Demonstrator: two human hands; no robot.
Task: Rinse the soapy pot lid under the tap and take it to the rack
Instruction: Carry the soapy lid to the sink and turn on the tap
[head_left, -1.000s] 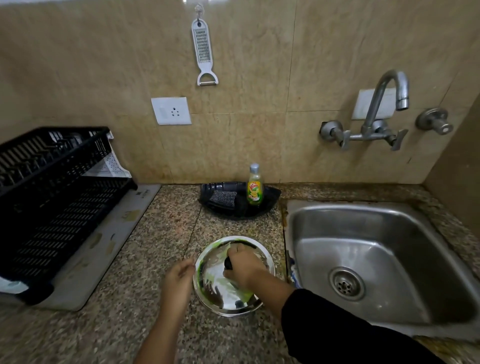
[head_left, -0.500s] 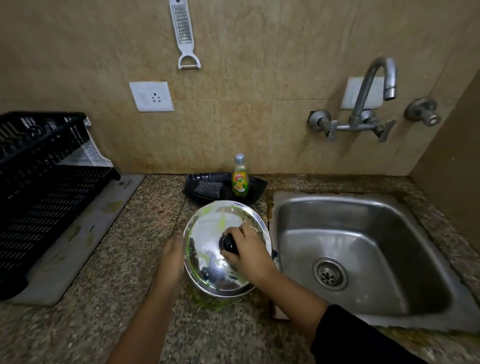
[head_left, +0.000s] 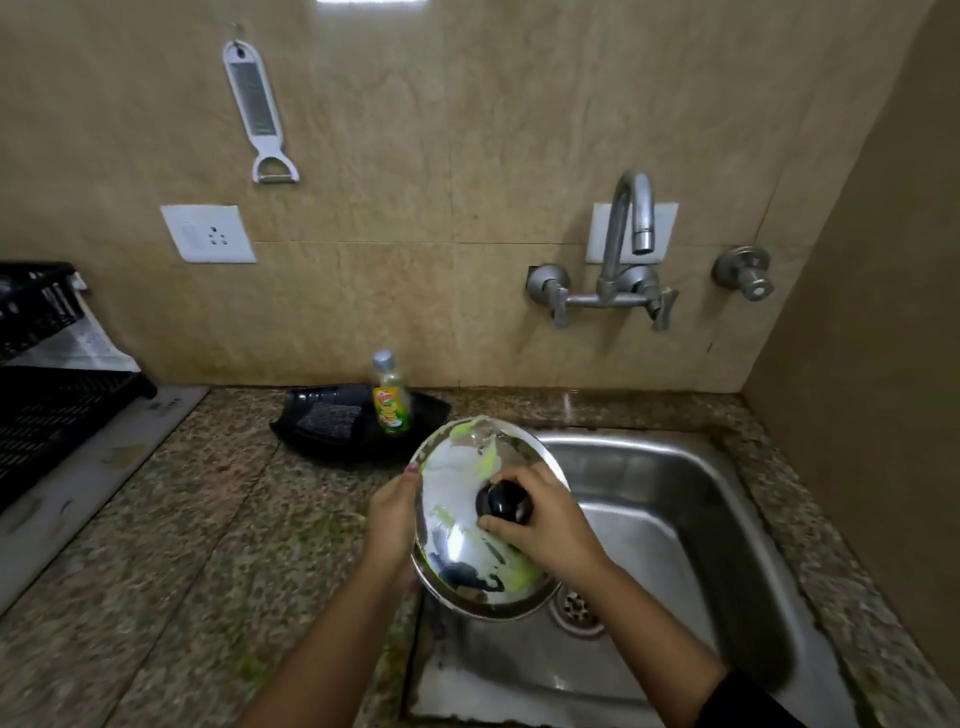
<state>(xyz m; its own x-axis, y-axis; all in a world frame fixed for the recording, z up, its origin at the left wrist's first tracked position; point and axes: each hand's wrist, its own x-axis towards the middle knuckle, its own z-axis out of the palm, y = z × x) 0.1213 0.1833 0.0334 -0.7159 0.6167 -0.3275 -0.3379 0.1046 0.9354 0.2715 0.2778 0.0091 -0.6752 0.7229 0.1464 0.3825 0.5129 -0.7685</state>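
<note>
A round steel pot lid (head_left: 460, 499) smeared with green soap hangs tilted over the left part of the steel sink (head_left: 670, 499). My right hand (head_left: 550, 525) grips its black knob (head_left: 505, 500). My left hand (head_left: 390, 514) holds the lid's left rim. The curved tap (head_left: 629, 218) is on the wall above the sink, to the upper right of the lid, with no water running. The black dish rack (head_left: 47, 395) stands at the far left on the counter.
A black tray (head_left: 332, 431) with a scrub pad and a dish soap bottle (head_left: 390, 397) sits behind the lid on the granite counter (head_left: 197, 519). A second valve (head_left: 744, 273) is right of the tap. A white grater hangs on the wall. A side wall closes the right.
The lid went from lying on the counter to being lifted and carried right, now tilted over the sink. Both hands moved with it.
</note>
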